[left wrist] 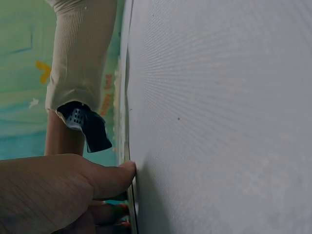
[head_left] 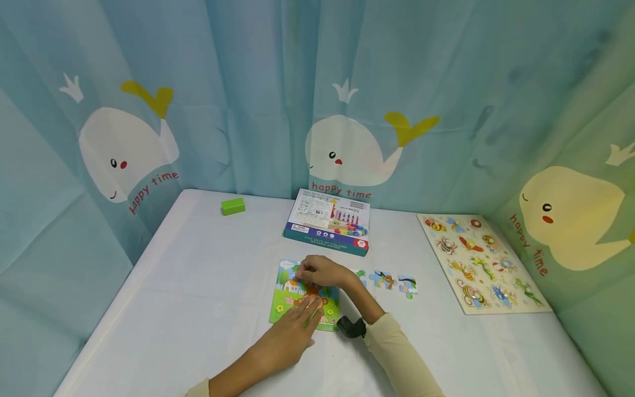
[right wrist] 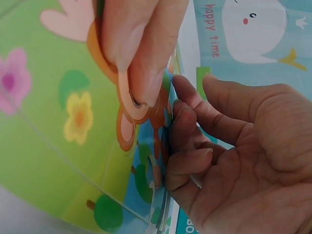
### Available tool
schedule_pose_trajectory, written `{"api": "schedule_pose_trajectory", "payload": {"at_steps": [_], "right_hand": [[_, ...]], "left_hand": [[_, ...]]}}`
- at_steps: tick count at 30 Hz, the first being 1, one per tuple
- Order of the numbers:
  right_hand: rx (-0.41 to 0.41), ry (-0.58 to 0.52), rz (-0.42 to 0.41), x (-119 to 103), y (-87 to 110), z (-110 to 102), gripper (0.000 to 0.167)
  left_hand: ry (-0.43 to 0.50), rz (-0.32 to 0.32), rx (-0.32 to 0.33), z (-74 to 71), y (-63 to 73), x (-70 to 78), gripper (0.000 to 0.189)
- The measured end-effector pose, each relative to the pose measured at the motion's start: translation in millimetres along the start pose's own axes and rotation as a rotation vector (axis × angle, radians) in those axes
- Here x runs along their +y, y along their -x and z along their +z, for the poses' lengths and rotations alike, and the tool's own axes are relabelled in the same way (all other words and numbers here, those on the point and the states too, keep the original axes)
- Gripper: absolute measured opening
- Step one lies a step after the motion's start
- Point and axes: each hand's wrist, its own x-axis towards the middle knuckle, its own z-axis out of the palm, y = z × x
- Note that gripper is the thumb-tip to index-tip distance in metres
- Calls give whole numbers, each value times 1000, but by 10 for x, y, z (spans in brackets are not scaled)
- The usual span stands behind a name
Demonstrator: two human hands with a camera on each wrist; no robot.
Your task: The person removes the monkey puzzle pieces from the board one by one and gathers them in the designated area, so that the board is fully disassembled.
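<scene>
The puzzle on the table was pressed by the left hand with straight fingers. Its top could have been knocked apart by a bump from the right hand, curled there; whether anything was pinched could not be told. One loose piece was partly covered.

Puzzle: squarish, bright brown-animal scene with house, grass, flowers; lies flat on counter, partly covered. Loose pieces: two fully visible, blue-backed, one partly hidden; rowed to its right.
</scene>
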Motion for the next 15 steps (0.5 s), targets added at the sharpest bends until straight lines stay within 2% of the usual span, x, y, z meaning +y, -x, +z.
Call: {"api": "schedule_pose_trajectory", "payload": {"at_steps": [10,15], "right_hand": [[-8,12,-36,-14,3,-13,27],[-17,5,-15,-28,-10,-8,26]], "left_hand": [[-43,4,6,-2,3,8,56],[-56,11,23,5,1,11,56]]}}
